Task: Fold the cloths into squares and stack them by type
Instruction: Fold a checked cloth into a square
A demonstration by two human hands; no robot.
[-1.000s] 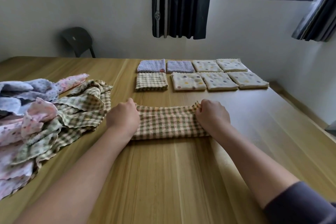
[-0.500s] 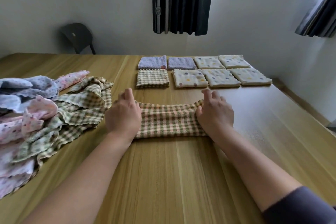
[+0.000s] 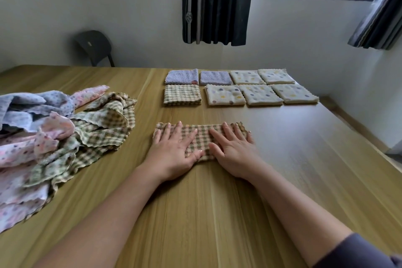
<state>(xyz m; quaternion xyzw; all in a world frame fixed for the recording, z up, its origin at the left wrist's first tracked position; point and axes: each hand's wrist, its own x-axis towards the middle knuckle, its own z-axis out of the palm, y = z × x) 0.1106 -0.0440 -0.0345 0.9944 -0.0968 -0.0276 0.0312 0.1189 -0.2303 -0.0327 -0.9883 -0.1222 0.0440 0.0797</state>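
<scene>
A green-and-brown checked cloth (image 3: 202, 137) lies folded into a long strip on the wooden table (image 3: 217, 213). My left hand (image 3: 174, 152) rests flat on its left half, fingers spread. My right hand (image 3: 235, 152) rests flat on its right half, fingers spread too. Farther back sit folded squares: one checked (image 3: 182, 95), two lilac (image 3: 182, 76) (image 3: 215, 77), and several cream dotted ones (image 3: 258, 94). An unfolded heap (image 3: 54, 128) of checked, pink and blue cloths lies at the left.
A dark chair (image 3: 93, 45) stands behind the table's far left. The wall runs close along the table's right edge, under a window with dark curtains (image 3: 215, 2).
Both hands let go of the strip's ends, opened, and moved inward to lie flat on the cloth.
</scene>
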